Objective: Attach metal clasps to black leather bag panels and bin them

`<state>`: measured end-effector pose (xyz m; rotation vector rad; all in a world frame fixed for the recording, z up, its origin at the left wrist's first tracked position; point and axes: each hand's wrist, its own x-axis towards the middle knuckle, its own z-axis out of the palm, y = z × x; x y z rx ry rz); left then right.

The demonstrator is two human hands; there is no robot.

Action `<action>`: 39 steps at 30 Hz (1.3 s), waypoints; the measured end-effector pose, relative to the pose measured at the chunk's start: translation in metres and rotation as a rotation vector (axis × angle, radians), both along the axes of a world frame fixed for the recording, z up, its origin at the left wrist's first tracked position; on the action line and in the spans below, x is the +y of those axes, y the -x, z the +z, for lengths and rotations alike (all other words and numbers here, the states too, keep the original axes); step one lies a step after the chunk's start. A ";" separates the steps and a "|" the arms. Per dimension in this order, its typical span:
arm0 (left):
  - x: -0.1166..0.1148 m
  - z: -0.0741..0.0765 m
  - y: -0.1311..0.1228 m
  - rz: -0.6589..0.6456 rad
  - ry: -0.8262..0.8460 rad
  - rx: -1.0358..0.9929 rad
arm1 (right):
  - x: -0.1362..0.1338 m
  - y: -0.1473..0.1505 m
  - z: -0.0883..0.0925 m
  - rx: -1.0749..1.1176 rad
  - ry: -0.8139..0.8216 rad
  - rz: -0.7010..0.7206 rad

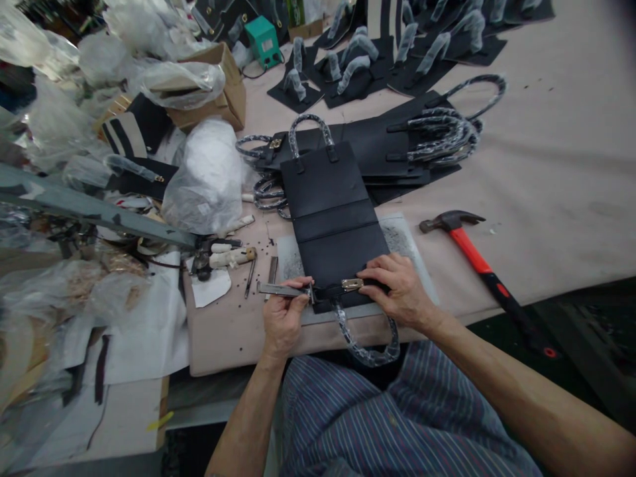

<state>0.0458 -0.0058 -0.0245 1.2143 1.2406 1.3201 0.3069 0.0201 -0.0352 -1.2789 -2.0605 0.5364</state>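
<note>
At the near edge of a pinkish-beige surface (556, 179), a black handbag panel (338, 192) lies flat and slightly askew on a pale, speckled board (410, 245), with the person seen bent over it. One handle (311, 122), wrapped in clear plastic, rises from the panel's far end; a second wrapped handle (365, 358) loops from its near end over the edge of the surface.

The person's left hand (283, 321) grasps a flat metal tool (281, 289) between thumb and fingers, its tip at the panel's near left side, beside the end of a narrow black strap (328, 291). The person's right hand (397, 288) pinches this strap, thumb and fingertips closed just to the right of a gold-coloured clasp (352, 284).

Surroundings: a claw hammer (477, 255) with a red and black handle lies to the right, well apart from both hands. To the left, a smaller hammer (226, 257) with a pale handle lies near a thin metal rod (250, 277). Beyond the panel is a pile of black bag pieces (377, 146) with plastic-wrapped handles; a white plastic bag (211, 172) and an open cardboard box (233, 96) stand at the far left.
</note>
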 end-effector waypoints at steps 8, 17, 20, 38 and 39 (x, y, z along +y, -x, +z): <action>-0.001 0.000 0.000 -0.002 -0.014 -0.004 | 0.000 0.000 -0.003 0.002 0.013 -0.013; -0.001 0.000 -0.002 -0.013 -0.035 -0.009 | 0.001 -0.001 -0.003 -0.023 0.016 -0.010; -0.002 -0.001 -0.003 -0.018 -0.067 -0.004 | 0.001 -0.001 -0.003 -0.018 0.020 -0.013; -0.006 -0.003 -0.004 0.149 -0.012 -0.099 | 0.000 -0.001 0.001 0.043 0.012 -0.002; -0.006 -0.003 -0.004 0.158 -0.002 -0.100 | 0.000 -0.002 0.003 0.080 0.023 -0.002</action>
